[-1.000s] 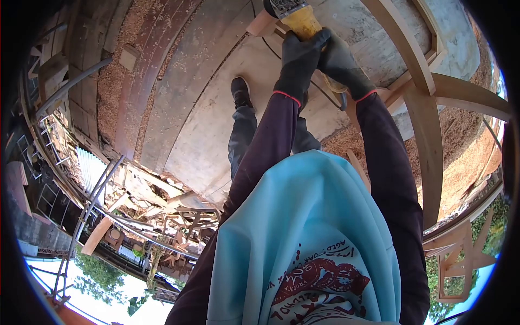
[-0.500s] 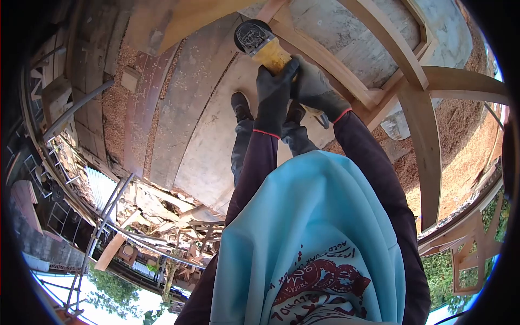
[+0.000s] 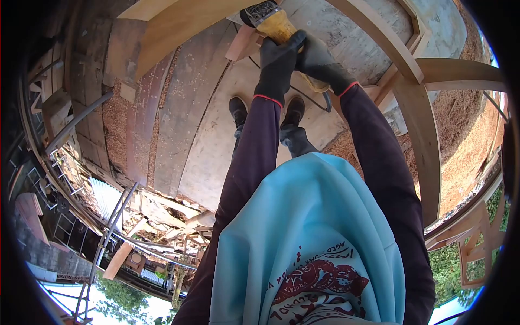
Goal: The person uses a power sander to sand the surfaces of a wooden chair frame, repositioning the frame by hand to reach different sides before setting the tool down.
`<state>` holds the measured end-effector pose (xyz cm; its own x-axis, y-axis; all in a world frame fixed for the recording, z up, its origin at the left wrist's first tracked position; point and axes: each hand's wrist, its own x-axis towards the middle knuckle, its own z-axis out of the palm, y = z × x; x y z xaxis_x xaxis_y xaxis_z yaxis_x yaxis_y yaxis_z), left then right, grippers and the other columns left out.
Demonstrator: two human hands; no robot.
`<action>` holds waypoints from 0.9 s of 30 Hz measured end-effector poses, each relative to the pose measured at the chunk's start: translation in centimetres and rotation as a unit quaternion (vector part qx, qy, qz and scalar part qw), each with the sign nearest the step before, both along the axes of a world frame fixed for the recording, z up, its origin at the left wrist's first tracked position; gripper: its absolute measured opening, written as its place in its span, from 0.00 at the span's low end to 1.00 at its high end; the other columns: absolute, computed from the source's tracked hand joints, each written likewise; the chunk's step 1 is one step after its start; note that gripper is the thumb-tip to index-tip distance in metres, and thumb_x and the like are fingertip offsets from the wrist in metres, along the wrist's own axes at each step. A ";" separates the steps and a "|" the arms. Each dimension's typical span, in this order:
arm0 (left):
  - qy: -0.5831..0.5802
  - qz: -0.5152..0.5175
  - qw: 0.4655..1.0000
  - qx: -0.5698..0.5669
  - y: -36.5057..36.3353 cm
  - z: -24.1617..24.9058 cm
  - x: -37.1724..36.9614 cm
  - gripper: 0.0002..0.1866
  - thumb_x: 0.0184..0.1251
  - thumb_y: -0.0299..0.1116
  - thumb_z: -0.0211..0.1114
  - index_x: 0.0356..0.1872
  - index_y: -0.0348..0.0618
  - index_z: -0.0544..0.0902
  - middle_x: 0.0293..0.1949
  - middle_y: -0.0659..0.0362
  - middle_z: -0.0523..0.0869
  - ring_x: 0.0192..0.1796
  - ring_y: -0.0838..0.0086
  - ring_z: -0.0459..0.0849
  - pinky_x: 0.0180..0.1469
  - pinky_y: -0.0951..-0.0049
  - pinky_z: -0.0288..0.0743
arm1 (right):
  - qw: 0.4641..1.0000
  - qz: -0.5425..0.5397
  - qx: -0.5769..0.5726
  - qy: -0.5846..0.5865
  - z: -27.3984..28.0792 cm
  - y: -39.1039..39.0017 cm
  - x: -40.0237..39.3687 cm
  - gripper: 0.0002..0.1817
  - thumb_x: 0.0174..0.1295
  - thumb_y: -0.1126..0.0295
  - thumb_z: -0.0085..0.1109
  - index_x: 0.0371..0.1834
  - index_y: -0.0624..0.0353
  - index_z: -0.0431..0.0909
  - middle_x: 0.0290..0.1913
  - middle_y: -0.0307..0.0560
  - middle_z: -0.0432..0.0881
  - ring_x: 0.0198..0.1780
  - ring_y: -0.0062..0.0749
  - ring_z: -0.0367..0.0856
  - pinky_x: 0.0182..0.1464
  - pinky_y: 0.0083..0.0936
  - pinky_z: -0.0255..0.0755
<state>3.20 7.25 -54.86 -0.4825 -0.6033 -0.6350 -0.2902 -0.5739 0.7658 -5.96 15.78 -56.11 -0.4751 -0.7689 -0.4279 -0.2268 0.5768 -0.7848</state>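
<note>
A yellow power tool (image 3: 277, 26) with a dark round head is at the top centre, its head close to the curved wooden beam (image 3: 181, 27). My left hand (image 3: 276, 65), in a dark glove with a red cuff edge, is closed around the front of its yellow body. Behind it, my right hand (image 3: 323, 64), gloved in grey and black, wraps round the tool's rear part. Both hands touch each other. From the tool's back end a dark cord (image 3: 327, 103) hangs down. The fingers' undersides are hidden.
Curved wooden pieces (image 3: 421, 130) cross at the right, joined to a frame. My shoes (image 3: 293, 110) stand on plywood (image 3: 216, 135). Sawdust (image 3: 460, 130) covers ground at the right. Metal railing (image 3: 111, 222) and scrap wood lie at the lower left. A short wood block (image 3: 241, 43) is beside the tool.
Both hands and the tool have moved up and slightly right, toward the curved beam. The beam shows larger at the top, and both shoes are now more visible.
</note>
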 end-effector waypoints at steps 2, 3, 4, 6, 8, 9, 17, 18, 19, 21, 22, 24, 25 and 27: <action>0.006 -0.007 1.000 0.013 0.3 0.3 -0.1 0.25 0.65 0.37 0.78 0.56 0.31 0.81 0.49 0.56 0.88 0.47 0.74 0.88 0.50 0.73 0.82 | 1.000 0.002 -0.006 -0.009 -0.3 0.4 -0.2 0.37 0.45 0.53 0.83 0.56 0.59 0.79 0.51 0.60 0.88 0.57 0.57 0.86 0.58 0.43 0.78; 0.009 -0.003 1.000 0.009 0.6 0.4 -0.2 0.27 0.63 0.39 0.79 0.54 0.30 0.81 0.49 0.53 0.88 0.47 0.72 0.88 0.49 0.72 0.82 | 1.000 0.003 -0.010 0.002 -0.8 0.8 -0.2 0.37 0.45 0.53 0.83 0.56 0.59 0.78 0.51 0.60 0.88 0.57 0.57 0.86 0.58 0.43 0.78; 0.010 0.001 1.000 0.005 0.8 0.5 -0.1 0.28 0.60 0.40 0.80 0.53 0.28 0.81 0.49 0.51 0.88 0.46 0.70 0.89 0.47 0.71 0.82 | 1.000 0.004 -0.014 0.012 -1.3 1.2 -0.1 0.37 0.46 0.53 0.83 0.56 0.59 0.78 0.51 0.59 0.88 0.57 0.56 0.86 0.57 0.43 0.79; -0.016 -0.002 1.000 -0.008 1.3 0.0 -0.1 0.29 0.60 0.40 0.80 0.54 0.28 0.80 0.49 0.51 0.88 0.47 0.69 0.89 0.48 0.70 0.82 | 1.000 -0.001 -0.015 0.006 -1.7 1.9 0.1 0.36 0.46 0.53 0.83 0.56 0.59 0.78 0.50 0.60 0.88 0.57 0.57 0.86 0.57 0.43 0.79; -0.035 -0.008 0.999 -0.023 1.5 -0.1 -0.2 0.32 0.60 0.41 0.80 0.56 0.28 0.77 0.50 0.50 0.88 0.48 0.67 0.89 0.49 0.70 0.82 | 1.000 -0.006 -0.013 0.001 -1.8 2.0 0.2 0.36 0.47 0.54 0.83 0.56 0.60 0.78 0.50 0.60 0.88 0.56 0.57 0.86 0.57 0.43 0.79; -0.036 -0.007 0.999 -0.023 1.5 0.2 0.0 0.32 0.60 0.41 0.80 0.56 0.28 0.77 0.50 0.50 0.88 0.48 0.67 0.89 0.49 0.70 0.82 | 1.000 -0.006 -0.007 -0.005 -1.6 1.9 0.2 0.36 0.47 0.54 0.83 0.55 0.60 0.78 0.50 0.61 0.88 0.56 0.57 0.87 0.56 0.43 0.79; -0.050 0.030 0.998 0.007 1.5 0.6 4.5 0.33 0.61 0.43 0.81 0.57 0.27 0.77 0.50 0.51 0.88 0.48 0.68 0.89 0.50 0.71 0.83 | 0.998 -0.001 -0.064 -0.030 0.0 1.4 4.2 0.34 0.48 0.55 0.81 0.55 0.61 0.76 0.46 0.63 0.87 0.52 0.59 0.87 0.53 0.45 0.79; -0.037 0.032 0.999 0.013 1.8 1.8 5.3 0.32 0.63 0.42 0.80 0.58 0.28 0.76 0.50 0.51 0.87 0.49 0.68 0.88 0.50 0.71 0.83 | 0.999 0.014 -0.038 -0.024 1.0 1.5 5.0 0.33 0.49 0.56 0.80 0.54 0.63 0.76 0.46 0.65 0.86 0.52 0.61 0.86 0.53 0.45 0.78; -0.037 0.032 0.999 0.013 2.1 2.3 6.2 0.32 0.63 0.42 0.80 0.58 0.28 0.76 0.50 0.51 0.87 0.49 0.68 0.88 0.50 0.71 0.83 | 0.999 0.029 -0.013 -0.016 1.9 1.5 5.7 0.32 0.50 0.57 0.78 0.53 0.64 0.75 0.46 0.67 0.86 0.52 0.62 0.86 0.52 0.46 0.78; -0.041 0.064 0.997 0.029 3.2 1.9 8.7 0.31 0.65 0.38 0.78 0.60 0.29 0.75 0.53 0.52 0.86 0.52 0.68 0.87 0.53 0.71 0.82 | 0.999 0.029 -0.028 -0.021 2.1 2.1 7.9 0.28 0.52 0.60 0.75 0.50 0.65 0.75 0.46 0.70 0.85 0.51 0.64 0.85 0.52 0.47 0.78; -0.041 0.062 0.997 0.027 3.8 1.8 10.0 0.31 0.65 0.38 0.78 0.60 0.29 0.75 0.53 0.52 0.86 0.52 0.68 0.87 0.53 0.71 0.82 | 0.998 0.034 -0.034 -0.032 2.1 2.5 8.9 0.26 0.53 0.62 0.74 0.49 0.64 0.74 0.45 0.69 0.85 0.50 0.65 0.84 0.52 0.48 0.78; -0.021 0.112 0.993 0.031 5.3 1.4 12.4 0.28 0.68 0.35 0.76 0.62 0.30 0.75 0.55 0.52 0.84 0.55 0.69 0.85 0.57 0.71 0.81 | 0.998 0.035 -0.040 -0.042 1.7 3.3 11.0 0.24 0.53 0.63 0.72 0.48 0.64 0.74 0.43 0.68 0.84 0.49 0.66 0.84 0.51 0.49 0.77; -0.021 0.107 0.994 0.032 5.9 1.1 13.5 0.28 0.68 0.35 0.76 0.62 0.30 0.75 0.55 0.52 0.84 0.55 0.69 0.85 0.57 0.71 0.81 | 0.997 0.052 -0.047 -0.032 1.4 3.6 12.2 0.24 0.54 0.64 0.71 0.50 0.62 0.73 0.43 0.66 0.84 0.50 0.66 0.83 0.50 0.50 0.77; 0.045 0.177 0.983 0.013 6.5 1.4 15.2 0.26 0.71 0.32 0.72 0.64 0.33 0.74 0.57 0.53 0.83 0.56 0.69 0.84 0.59 0.71 0.79 | 0.996 0.067 -0.056 -0.022 1.8 3.7 13.8 0.24 0.55 0.66 0.69 0.53 0.61 0.72 0.43 0.64 0.83 0.50 0.65 0.83 0.49 0.51 0.76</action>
